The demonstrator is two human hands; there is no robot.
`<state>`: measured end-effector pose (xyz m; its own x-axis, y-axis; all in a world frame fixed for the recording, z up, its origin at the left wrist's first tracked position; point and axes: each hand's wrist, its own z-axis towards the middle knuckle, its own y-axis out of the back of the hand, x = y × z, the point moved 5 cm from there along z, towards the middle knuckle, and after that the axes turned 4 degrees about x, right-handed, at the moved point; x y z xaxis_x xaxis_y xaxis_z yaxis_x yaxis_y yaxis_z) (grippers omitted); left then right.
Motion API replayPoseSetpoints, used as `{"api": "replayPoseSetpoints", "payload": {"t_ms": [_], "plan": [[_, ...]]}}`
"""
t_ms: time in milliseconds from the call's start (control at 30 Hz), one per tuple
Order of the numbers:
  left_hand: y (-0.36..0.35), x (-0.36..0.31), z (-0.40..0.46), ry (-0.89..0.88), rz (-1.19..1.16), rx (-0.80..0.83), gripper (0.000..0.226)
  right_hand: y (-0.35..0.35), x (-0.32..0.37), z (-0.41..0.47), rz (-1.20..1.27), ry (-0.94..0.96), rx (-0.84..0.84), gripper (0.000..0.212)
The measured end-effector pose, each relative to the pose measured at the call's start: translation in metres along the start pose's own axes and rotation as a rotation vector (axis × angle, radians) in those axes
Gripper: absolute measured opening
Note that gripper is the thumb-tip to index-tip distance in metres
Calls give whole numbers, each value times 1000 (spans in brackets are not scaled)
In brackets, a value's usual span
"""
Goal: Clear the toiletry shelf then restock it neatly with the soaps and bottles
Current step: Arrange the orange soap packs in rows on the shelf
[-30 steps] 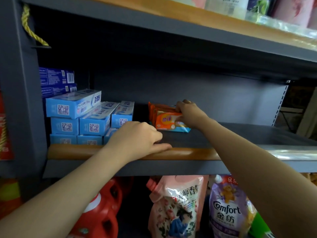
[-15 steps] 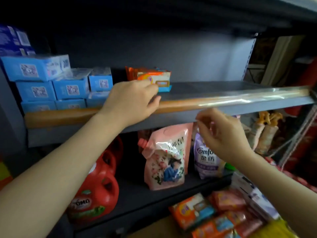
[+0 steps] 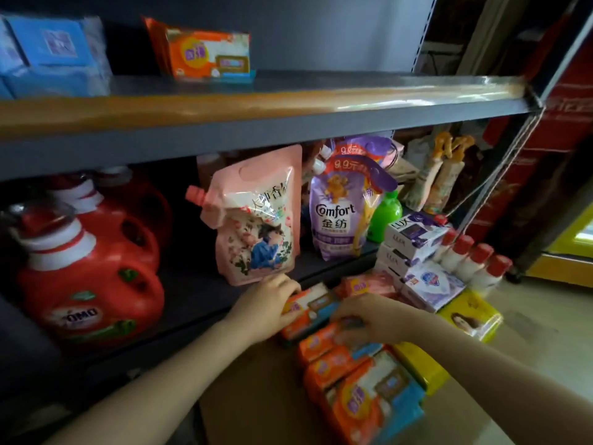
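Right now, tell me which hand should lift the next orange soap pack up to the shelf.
Probably the left hand: its grip already wraps the end of the topmost orange soap pack, nearer the shelf. The right hand only rests on the packs below.

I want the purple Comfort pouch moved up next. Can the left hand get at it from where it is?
Probably yes. The left hand grips an orange soap pack low down, so it must let go first; the Comfort pouch stands unblocked at the lower shelf's front.

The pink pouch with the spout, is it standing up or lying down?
Standing up. The pink pouch rests on its bottom edge on the lower shelf, spout at the upper left.
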<state>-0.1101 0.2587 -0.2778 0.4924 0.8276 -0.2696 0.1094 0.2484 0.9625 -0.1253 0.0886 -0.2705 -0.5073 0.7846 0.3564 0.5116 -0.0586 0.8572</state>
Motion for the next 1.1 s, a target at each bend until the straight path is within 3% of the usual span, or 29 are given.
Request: {"api": "replayPoseSetpoints", "payload": {"t_ms": [67,233,333,467,567,667,900,967,1100], "plan": [[-20,9,3,169,-62,149,54,-3,-3,-1,24,-4,35,43],[-37,9,0,374,-183,184,72,-1,-1,6,-132,-2,-41,44],[-41,15,-5,479,-247,204,62,-2,1,11,-190,34,-74,47],[-41,16,-11,584,-340,207,52,1,2,15,-164,121,-1,51],[-36,16,-14,602,-370,112,50,2,3,18,-117,173,4,45],[-20,19,-22,583,-341,-84,48,3,4,20,-133,189,-10,40],[33,20,-57,520,-336,-341,44,6,11,19,-302,239,33,53],[63,12,-61,469,-323,-419,45,16,15,17,-241,242,-30,47],[129,-7,-67,338,-332,-568,40,61,24,-3,-19,332,-316,38]]}}
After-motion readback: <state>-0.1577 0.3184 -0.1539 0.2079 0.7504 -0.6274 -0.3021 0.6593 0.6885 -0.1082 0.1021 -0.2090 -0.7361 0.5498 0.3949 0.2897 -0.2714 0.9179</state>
